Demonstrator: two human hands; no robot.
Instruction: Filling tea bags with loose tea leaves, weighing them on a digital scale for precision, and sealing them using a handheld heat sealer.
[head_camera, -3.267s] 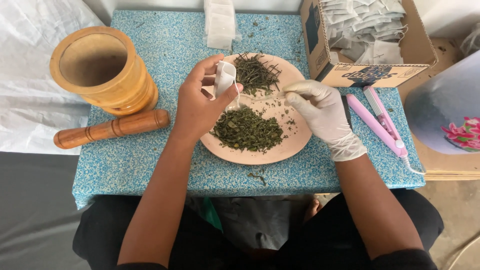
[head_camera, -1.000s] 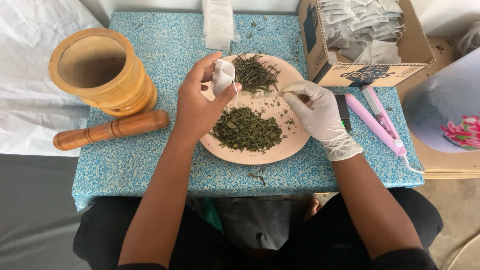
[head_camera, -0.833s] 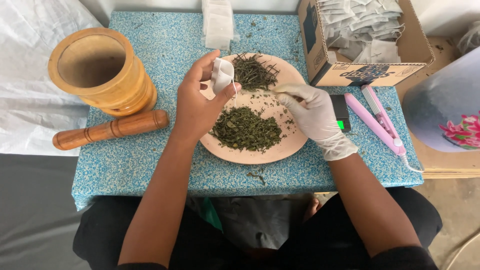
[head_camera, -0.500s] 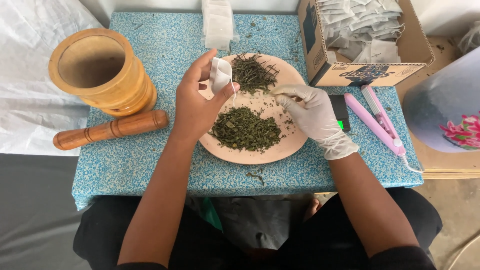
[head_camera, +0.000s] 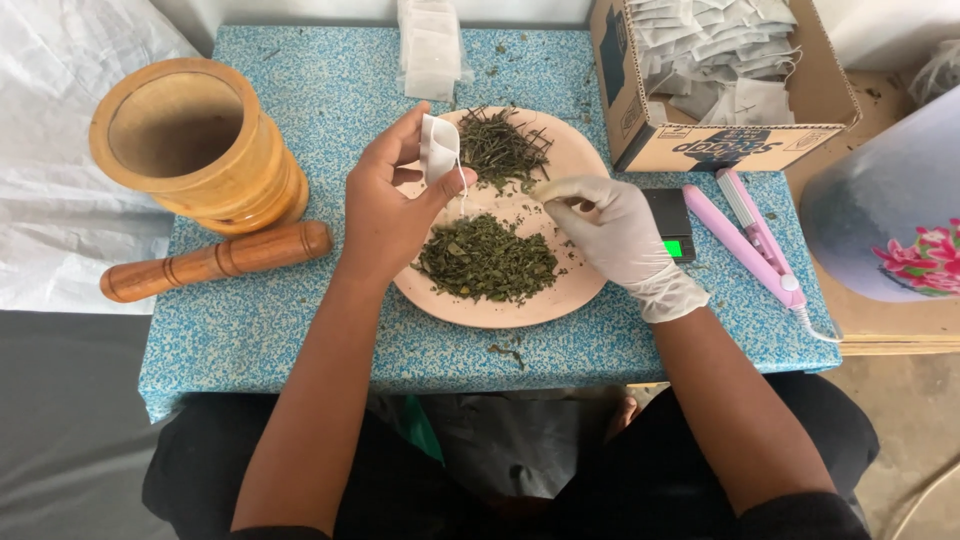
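Dried herbs lay in two heaps on a round pink plate (head_camera: 560, 300) at the middle of the blue speckled table (head_camera: 330, 330): a pile of crumbled green leaves (head_camera: 487, 260) on the near side and a looser pile of dark stems and twigs (head_camera: 500, 148) on the far side. The bare left hand (head_camera: 390, 205) was raised over the left edge of the plate, its thumb and fingers closed around a small white tea bag (head_camera: 438, 148), held upright with its mouth upward. The right hand (head_camera: 615, 230), in a white glove, hovered over the right part of the plate, its fingertips pinched narrowly together; whether they held any herb could not be told. To the far left stood a wooden mortar (head_camera: 195, 145), and just near of it a wooden pestle (head_camera: 215, 262) lay on its side on the table. A stack of empty white bags (head_camera: 432, 48) sat at the far edge of the table. At the far right a cardboard box (head_camera: 720, 100) held many more white bags. Between the plate and a pink hair straightener (head_camera: 755, 240) lay a small black scale (head_camera: 672, 220) with a green-lit display, partly hidden by the gloved hand.
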